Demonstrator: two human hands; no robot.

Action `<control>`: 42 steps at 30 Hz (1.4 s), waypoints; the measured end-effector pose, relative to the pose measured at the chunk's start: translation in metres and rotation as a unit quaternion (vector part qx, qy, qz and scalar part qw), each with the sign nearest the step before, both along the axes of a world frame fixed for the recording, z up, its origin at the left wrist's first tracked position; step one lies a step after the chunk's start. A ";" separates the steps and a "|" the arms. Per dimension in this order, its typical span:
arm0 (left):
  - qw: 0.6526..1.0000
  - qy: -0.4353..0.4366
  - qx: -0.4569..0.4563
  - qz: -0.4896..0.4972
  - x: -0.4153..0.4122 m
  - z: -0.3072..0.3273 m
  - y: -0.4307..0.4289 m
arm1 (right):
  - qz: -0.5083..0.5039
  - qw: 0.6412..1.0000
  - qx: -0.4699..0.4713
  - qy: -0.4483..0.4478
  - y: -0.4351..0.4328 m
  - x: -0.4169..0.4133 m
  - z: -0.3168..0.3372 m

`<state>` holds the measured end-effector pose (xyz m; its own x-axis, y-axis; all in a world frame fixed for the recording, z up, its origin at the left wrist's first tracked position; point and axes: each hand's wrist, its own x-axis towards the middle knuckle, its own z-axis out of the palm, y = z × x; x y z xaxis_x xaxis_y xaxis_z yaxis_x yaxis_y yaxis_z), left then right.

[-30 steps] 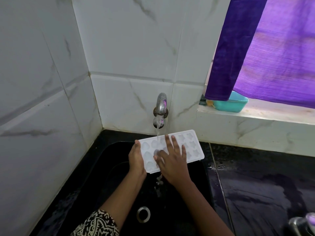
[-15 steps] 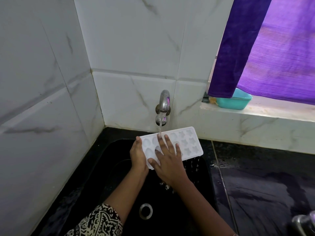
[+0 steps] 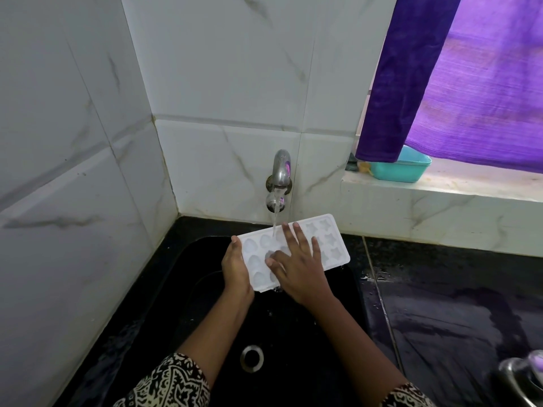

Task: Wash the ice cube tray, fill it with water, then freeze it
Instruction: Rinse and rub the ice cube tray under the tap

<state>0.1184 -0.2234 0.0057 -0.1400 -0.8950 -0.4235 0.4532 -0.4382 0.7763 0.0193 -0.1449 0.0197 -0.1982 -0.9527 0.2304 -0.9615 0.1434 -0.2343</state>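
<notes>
The ice cube tray (image 3: 333, 249) hangs over the black sink (image 3: 188, 289) under the flowing tap (image 3: 280, 177), long axis near-left to far-right, the left hand (image 3: 235, 268) gripping its near-left end, the right hand (image 3: 302, 268) flat on top with fingers spread wide

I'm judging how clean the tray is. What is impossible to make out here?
Head view:
Middle cells of the ice cube tray: under the right hand.
Fingers of the left hand: beneath the tray's end.
Contents of the teal tub: partly behind the purple curtain.
Bottom right, the metal object: cut off by the frame edge.
</notes>
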 end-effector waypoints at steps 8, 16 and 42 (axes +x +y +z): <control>1.000 0.016 -0.012 0.007 0.002 -0.004 -0.009 | 0.018 1.000 -0.011 0.010 0.000 0.002 -0.012; 1.000 0.011 -0.023 0.001 0.004 -0.005 -0.015 | 0.005 0.996 -0.034 0.081 -0.001 0.001 -0.011; 0.997 0.059 -0.004 0.047 -0.007 -0.011 -0.020 | -0.017 1.000 -0.025 0.003 0.011 0.016 -0.025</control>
<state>0.1112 -0.2430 -0.0053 -0.1046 -0.9096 -0.4020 0.5804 -0.3841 0.7181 0.0351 -0.1340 -0.0052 -0.2286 -0.9328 0.2787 -0.9577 0.1641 -0.2364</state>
